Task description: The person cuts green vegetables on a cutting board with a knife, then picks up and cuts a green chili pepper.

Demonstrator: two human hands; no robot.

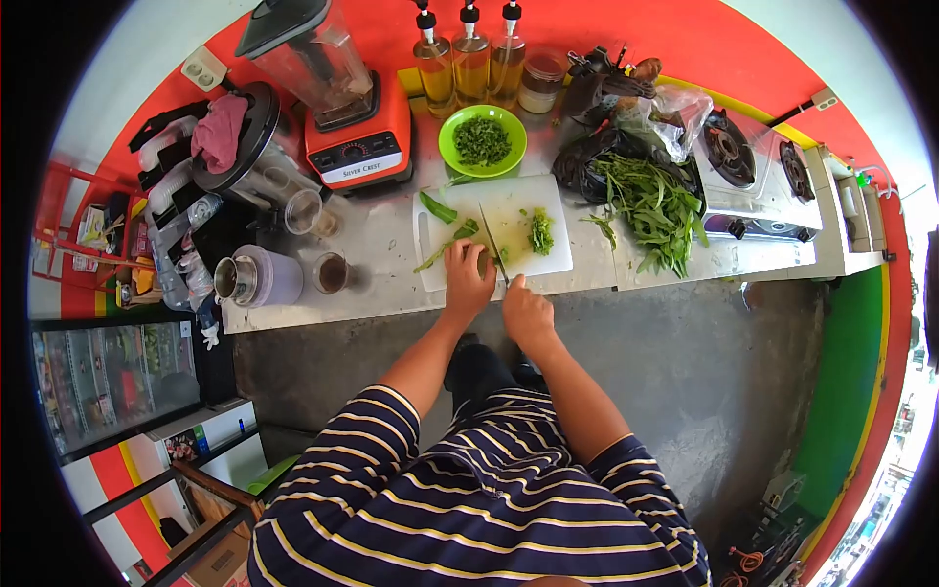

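Observation:
A white cutting board (548, 203) lies on the steel counter in front of me. My right hand (528, 313) is closed around the handle of a knife (492, 230), whose blade points away across the board. Just left of the blade, my left hand (469, 277) presses curled fingers on a bunch of green leaves (445, 247). Chopped greens (540, 231) lie in a small pile on the board's right part. Another green piece (437, 207) rests near its upper left. Beyond the board, a lime-green bowl (449, 147) contains chopped greens.
Leafy stems (657, 210) spill from a black plastic bag (584, 166) on the right, beside a gas stove (748, 201). A red blender (360, 147) and several pump bottles (470, 68) stand behind. A glass (331, 273) and a flask (269, 277) stand near the counter's left front edge.

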